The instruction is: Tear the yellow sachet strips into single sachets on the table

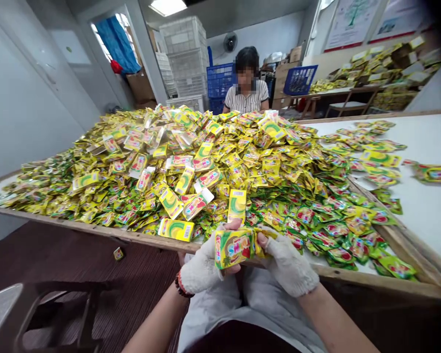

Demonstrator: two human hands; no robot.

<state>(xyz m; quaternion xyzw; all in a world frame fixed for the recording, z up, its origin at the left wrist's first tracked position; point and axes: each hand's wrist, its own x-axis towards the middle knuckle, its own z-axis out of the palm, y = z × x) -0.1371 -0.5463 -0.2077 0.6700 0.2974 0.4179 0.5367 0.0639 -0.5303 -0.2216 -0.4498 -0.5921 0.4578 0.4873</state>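
My left hand (pixel 202 268), in a white fingerless glove, grips a small yellow printed carton (pixel 233 249) above the table's front edge. Its thumb lies along the top and its fingers wrap underneath. At the carton's right end, my gloved right hand (pixel 290 264) pinches a yellow sachet (pixel 259 247) between thumb and fingers. The sachet meets the carton's end; how far it sits inside is hidden. Just beyond my hands lies a yellow carton (pixel 237 206) with a barcode, and another carton (pixel 176 229) rests by the wooden rim to the left.
A large heap of sachets and cartons (pixel 206 157) covers the table, bounded by a wooden rim (pixel 106 230). Opposite sits a person (pixel 247 93). Behind are stacked white crates (pixel 185 59) and a blue basket (pixel 300 80). A stool (pixel 59 304) stands at lower left.
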